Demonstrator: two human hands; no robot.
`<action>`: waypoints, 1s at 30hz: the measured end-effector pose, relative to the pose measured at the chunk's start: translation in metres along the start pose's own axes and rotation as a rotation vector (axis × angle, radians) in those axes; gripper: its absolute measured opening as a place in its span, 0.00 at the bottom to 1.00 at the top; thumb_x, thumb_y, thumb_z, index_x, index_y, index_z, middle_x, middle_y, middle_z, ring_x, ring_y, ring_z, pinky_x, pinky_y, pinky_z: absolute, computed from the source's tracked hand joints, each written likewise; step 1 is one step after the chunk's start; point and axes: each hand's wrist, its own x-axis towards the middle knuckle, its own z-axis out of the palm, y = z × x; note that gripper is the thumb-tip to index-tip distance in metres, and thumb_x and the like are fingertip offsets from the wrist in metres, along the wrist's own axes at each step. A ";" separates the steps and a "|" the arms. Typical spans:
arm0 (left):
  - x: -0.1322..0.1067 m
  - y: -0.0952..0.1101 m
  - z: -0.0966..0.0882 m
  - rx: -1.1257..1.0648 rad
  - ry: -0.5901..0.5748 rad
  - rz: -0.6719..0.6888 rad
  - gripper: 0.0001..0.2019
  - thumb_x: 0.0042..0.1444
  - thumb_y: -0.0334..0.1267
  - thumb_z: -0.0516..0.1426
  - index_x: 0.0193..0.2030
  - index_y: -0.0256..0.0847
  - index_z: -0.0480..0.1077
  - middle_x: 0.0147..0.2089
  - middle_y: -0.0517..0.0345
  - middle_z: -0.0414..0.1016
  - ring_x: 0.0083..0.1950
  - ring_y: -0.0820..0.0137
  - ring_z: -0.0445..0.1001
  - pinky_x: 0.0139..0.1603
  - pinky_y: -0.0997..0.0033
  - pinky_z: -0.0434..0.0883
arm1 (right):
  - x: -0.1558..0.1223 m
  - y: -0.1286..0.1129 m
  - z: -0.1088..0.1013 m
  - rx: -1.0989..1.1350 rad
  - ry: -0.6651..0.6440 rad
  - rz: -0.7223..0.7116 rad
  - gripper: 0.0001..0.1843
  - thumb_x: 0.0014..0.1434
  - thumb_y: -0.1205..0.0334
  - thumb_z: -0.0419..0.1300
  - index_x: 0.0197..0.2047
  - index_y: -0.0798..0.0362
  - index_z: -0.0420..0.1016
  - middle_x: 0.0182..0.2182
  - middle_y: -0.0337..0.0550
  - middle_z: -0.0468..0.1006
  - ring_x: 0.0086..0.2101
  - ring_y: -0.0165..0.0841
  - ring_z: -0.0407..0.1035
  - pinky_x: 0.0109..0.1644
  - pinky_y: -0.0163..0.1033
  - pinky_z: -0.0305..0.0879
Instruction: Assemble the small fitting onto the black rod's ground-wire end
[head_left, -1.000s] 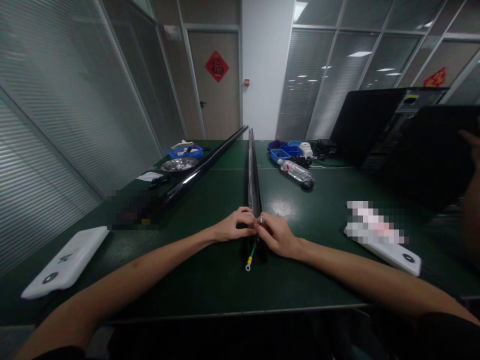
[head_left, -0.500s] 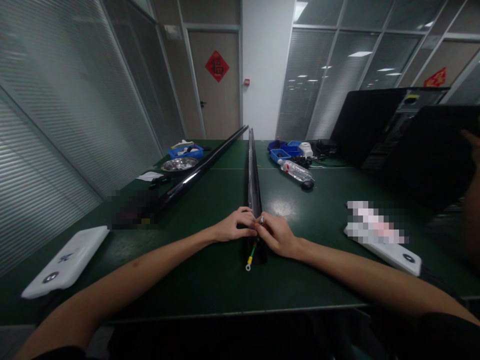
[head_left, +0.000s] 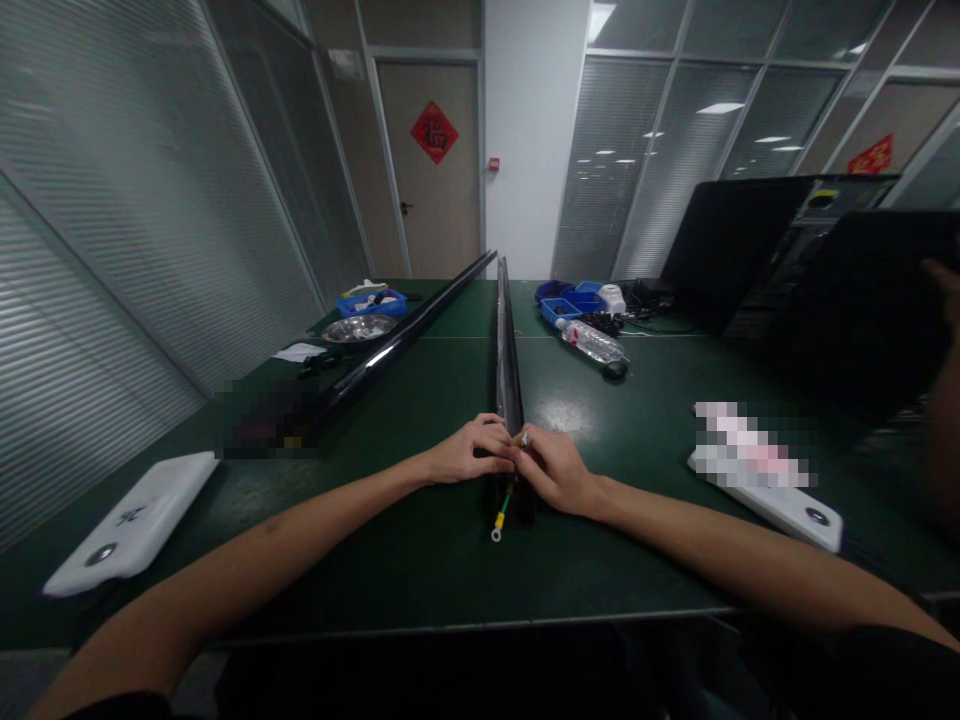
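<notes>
A long dark channel-shaped rail (head_left: 506, 340) runs straight away from me along the green table. At its near end, my left hand (head_left: 474, 450) comes in from the left with thumb and fingers pinched. My right hand (head_left: 555, 468), with a ring on one finger, meets it from the right, also closed. The fingertips touch over the rail and hide whatever lies between them. From beneath them, a short green wire (head_left: 509, 497) with a yellow sleeve leads toward me, ending in a metal ring terminal (head_left: 496, 535).
A second dark rail (head_left: 405, 340) lies slanting to the left. Beyond it are a metal bowl (head_left: 358, 329) and a blue tray (head_left: 373, 304). On the right are a plastic bottle (head_left: 592, 342), blue bins (head_left: 561, 310) and black computer cases (head_left: 739, 240). White devices (head_left: 135, 520) flank my arms.
</notes>
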 end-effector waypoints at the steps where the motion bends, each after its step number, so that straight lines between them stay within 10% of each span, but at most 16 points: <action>1: 0.000 0.000 0.000 0.002 0.001 0.004 0.12 0.68 0.47 0.59 0.43 0.45 0.80 0.42 0.60 0.80 0.49 0.68 0.75 0.70 0.58 0.49 | -0.001 0.001 0.000 0.001 0.000 0.000 0.10 0.72 0.61 0.52 0.36 0.52 0.64 0.29 0.38 0.68 0.27 0.31 0.63 0.31 0.37 0.59; 30: 0.000 0.003 0.001 -0.003 0.004 -0.017 0.13 0.68 0.49 0.58 0.43 0.45 0.81 0.44 0.58 0.81 0.50 0.67 0.75 0.70 0.58 0.49 | 0.000 -0.001 -0.001 -0.011 0.017 -0.006 0.11 0.72 0.61 0.51 0.36 0.52 0.65 0.27 0.38 0.68 0.26 0.31 0.63 0.30 0.37 0.59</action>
